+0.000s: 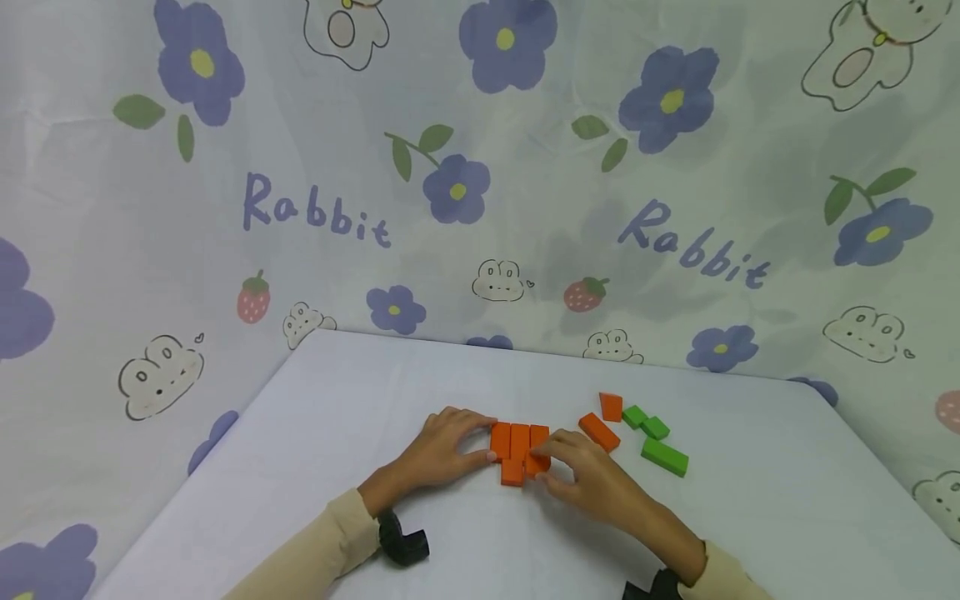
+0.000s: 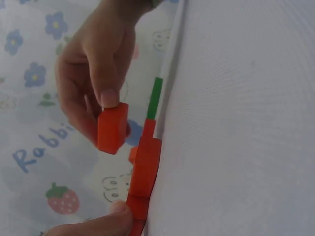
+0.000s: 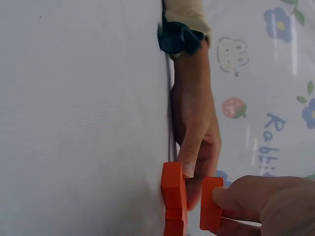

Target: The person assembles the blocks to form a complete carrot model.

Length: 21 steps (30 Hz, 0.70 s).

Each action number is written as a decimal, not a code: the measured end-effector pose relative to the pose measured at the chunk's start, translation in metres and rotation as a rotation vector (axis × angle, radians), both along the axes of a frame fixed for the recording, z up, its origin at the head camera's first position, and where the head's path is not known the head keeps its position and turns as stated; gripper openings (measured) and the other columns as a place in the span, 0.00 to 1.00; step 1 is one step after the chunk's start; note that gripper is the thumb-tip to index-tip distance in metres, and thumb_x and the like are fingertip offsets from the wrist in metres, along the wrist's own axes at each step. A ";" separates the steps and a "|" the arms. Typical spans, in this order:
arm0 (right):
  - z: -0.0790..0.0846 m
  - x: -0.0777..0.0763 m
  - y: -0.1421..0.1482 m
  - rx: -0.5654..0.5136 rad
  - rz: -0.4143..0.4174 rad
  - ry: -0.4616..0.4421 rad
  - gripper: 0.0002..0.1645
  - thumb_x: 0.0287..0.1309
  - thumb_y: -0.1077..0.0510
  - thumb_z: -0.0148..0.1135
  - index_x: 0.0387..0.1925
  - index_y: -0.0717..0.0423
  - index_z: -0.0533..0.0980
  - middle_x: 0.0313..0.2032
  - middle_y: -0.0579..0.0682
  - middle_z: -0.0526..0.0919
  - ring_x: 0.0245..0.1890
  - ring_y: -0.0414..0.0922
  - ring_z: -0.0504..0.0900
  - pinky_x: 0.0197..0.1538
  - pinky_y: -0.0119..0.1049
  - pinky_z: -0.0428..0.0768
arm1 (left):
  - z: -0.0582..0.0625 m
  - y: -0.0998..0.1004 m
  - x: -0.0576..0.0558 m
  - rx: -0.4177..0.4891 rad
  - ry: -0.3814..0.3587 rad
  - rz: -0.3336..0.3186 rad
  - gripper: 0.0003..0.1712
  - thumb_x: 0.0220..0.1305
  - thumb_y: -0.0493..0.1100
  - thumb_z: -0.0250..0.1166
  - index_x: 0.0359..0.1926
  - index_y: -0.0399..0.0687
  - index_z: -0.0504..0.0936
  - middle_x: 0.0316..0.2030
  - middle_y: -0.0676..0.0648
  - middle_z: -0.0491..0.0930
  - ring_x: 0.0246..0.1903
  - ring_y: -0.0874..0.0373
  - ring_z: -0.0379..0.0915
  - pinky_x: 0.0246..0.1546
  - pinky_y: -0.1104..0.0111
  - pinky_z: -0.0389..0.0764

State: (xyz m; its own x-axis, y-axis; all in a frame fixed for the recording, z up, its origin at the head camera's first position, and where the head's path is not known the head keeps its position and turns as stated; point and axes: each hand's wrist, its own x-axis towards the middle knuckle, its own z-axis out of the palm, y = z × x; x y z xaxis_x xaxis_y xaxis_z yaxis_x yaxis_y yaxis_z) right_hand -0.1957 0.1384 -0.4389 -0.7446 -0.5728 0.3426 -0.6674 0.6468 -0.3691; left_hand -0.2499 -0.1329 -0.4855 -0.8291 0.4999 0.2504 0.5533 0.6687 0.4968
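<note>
- step in hand, my read: adding an orange block [image 2: 113,129] to a flat cluster [image 1: 520,440] of orange pieces on the table [image 1: 360,379].
- right hand [image 1: 600,481]: thumb and fingers pinch that block. wrist views show it raised off the surface, apart from the row; head view puts it at the cluster's near right.
- left hand [image 1: 438,450]: thumb and forefinger spread apart, tips touching the cluster's left edge, seemingly bracing it. other fingers partly hidden, cannot tell how they lie.
- cluster: 3 longer pieces side by side, 1 shorter piece on the near side.
- next move likely calls for setting the pinched block down level and flush, left hand steadying the rest; a bump could shift the row.
- loose, off to the right: 2 orange blocks [image 1: 599,432], 2 small green blocks [image 1: 635,417], 1 long green block [image 1: 664,457].
- surface: plain white, smooth, faint shadows under the hands.
- room: pale fabric backdrop [image 1: 525,150] behind and at the sides, printed with purple flowers, strawberries, rabbits, "rabbit" lettering 2 times.
- beige sleeves [image 1: 315,542], black wrist gear [image 1: 405,546].
</note>
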 end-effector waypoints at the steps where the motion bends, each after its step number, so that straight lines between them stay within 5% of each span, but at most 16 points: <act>1: -0.002 0.000 0.000 0.006 0.000 0.002 0.19 0.55 0.61 0.72 0.50 0.51 0.83 0.43 0.40 0.83 0.46 0.39 0.79 0.52 0.36 0.83 | 0.000 0.000 0.000 -0.001 0.003 -0.002 0.30 0.64 0.62 0.66 0.65 0.62 0.76 0.62 0.56 0.78 0.60 0.56 0.69 0.58 0.54 0.67; 21: -0.021 -0.003 -0.002 0.034 -0.018 0.065 0.19 0.53 0.56 0.75 0.48 0.49 0.83 0.44 0.39 0.81 0.44 0.34 0.77 0.51 0.32 0.82 | 0.002 0.000 0.001 -0.012 0.023 0.000 0.30 0.65 0.62 0.65 0.65 0.59 0.77 0.61 0.54 0.79 0.61 0.53 0.69 0.57 0.53 0.67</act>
